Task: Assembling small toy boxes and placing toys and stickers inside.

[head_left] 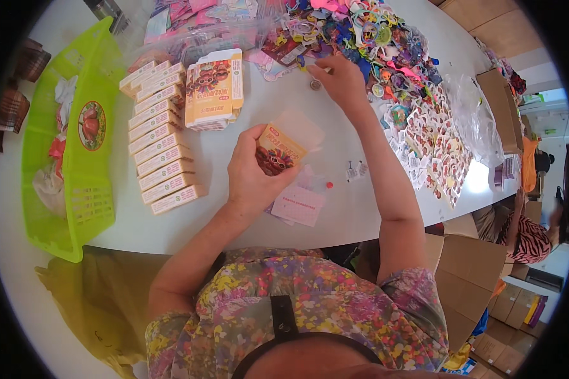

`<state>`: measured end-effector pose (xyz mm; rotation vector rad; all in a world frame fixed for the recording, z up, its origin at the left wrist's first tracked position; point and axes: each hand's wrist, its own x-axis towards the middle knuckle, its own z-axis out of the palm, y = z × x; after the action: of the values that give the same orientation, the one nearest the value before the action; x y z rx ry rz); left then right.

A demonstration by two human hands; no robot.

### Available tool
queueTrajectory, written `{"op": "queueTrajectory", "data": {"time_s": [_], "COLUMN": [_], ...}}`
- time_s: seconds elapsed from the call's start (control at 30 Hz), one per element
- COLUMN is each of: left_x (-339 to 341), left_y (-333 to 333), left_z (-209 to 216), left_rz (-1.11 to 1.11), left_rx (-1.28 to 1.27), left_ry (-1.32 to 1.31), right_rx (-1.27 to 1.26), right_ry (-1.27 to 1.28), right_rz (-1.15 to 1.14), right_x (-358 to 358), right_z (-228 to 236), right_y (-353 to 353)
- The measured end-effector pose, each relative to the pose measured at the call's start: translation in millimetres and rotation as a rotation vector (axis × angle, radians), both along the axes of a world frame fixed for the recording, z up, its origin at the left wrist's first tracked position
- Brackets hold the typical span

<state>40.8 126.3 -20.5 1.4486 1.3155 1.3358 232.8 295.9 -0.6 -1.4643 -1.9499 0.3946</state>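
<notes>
My left hand (253,167) is wrapped round a small yellow-orange carton (279,151) with a cartoon print. Pale, see-through material (303,128) shows at the carton's upper end. Out to the upper right, my right hand (340,79) is at the near edge of a heap of colourful plastic trinkets (385,38). Its thumb and fingers are bent together; whatever they pinch is too small to name. A small round grey piece (315,84) lies just below those fingers. Between my forearms, pink printed slips (299,205) rest on the table.
Filled cartons stand in a row (164,148) beside a stack of flat cartons (215,88). A green basket (76,208) is at the left edge. Clear bin (202,38) with pink packets sits at the back. Small stickers (433,145) spread at right, near a cardboard box (468,271).
</notes>
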Motion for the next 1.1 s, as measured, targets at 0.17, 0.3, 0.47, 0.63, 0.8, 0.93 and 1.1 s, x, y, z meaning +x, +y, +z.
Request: {"op": "queueTrajectory", "data": {"time_s": [0.17,0.3,0.47,0.63,0.8,0.93,1.1], "left_x": [-2.3,-3.0,-9.7,-7.6,-2.3,-2.4,6.4], "left_y": [-2.2,-3.4,2.0,0.0,-11.8,-19.8,-31.6], "left_z": [-1.6,4.0,-2.8,4.2,19.4,22.2,37.5], "left_rz": [0.0,0.003,0.059,0.086,0.052,0.057,0.001], "left_rx": [-0.025,-0.018,0.021,0.046,0.074,0.074,-0.025], "left_ry": [0.002,0.001,0.023,0.109,0.175,0.044,-0.142], "right_rx": [0.037,-0.01,-0.321,-0.008,0.331,0.263,-0.239], "right_ry": [-0.436,-0.27,0.629,0.163,-0.344,0.104,0.563], "right_rz": [-0.097,-0.066,0.137,0.417,0.452,0.427,0.18], "right_x": [-31.6,-22.3,-7.3,-21.3,-24.7,-13.0,-23.1], "right_z": [-0.1,-13.6,31.1,87.3,86.6,88.7,51.1], "right_y": [21.6,22.5,-28.3,-110.8,-131.7,-140.5,-179.0]}}
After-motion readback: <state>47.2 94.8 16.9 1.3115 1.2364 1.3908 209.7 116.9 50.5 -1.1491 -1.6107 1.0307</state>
